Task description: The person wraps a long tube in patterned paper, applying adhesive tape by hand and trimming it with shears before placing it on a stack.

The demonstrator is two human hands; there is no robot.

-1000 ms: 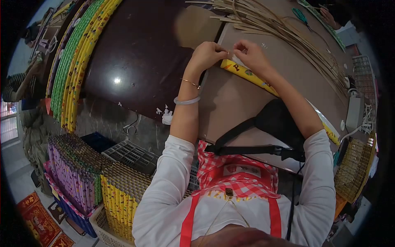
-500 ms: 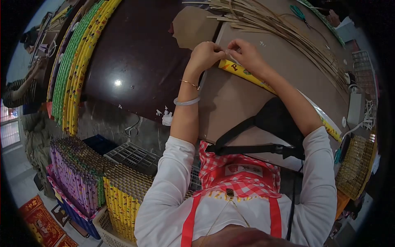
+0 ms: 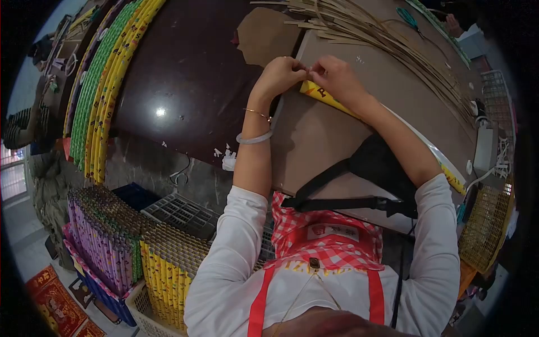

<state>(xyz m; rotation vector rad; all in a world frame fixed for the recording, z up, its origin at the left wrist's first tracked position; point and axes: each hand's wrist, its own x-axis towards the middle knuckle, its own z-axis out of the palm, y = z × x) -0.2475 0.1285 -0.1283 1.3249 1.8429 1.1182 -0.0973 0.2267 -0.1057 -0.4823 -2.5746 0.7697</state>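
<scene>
A yellow printed strip [image 3: 328, 98] lies slantwise on the brown board [image 3: 314, 135], passing beneath my right forearm. At its upper left end my two hands meet, fingertips nearly touching. My left hand [image 3: 283, 74] has its fingers pinched together; what is between them is too small to make out. My right hand [image 3: 337, 78] is closed in a pinch just over the end of the strip, and its fingertips hide whatever they hold. A black strapped pouch [image 3: 379, 165] rests on the board below the strip.
Thin wooden strips [image 3: 382, 42] and green-handled scissors [image 3: 407, 17] lie at the top. A brown paper piece [image 3: 268, 36] sits beyond my left hand. Yellow and green rolls [image 3: 106, 101] line the left; baskets of rolls [image 3: 165, 275] stand lower left. A co-worker's arm [image 3: 39, 109] shows far left.
My right hand has turned slightly, its fingers closing nearer to my left fingertips. My left hand has hardly moved. At the far left, the co-worker's arm has shifted.
</scene>
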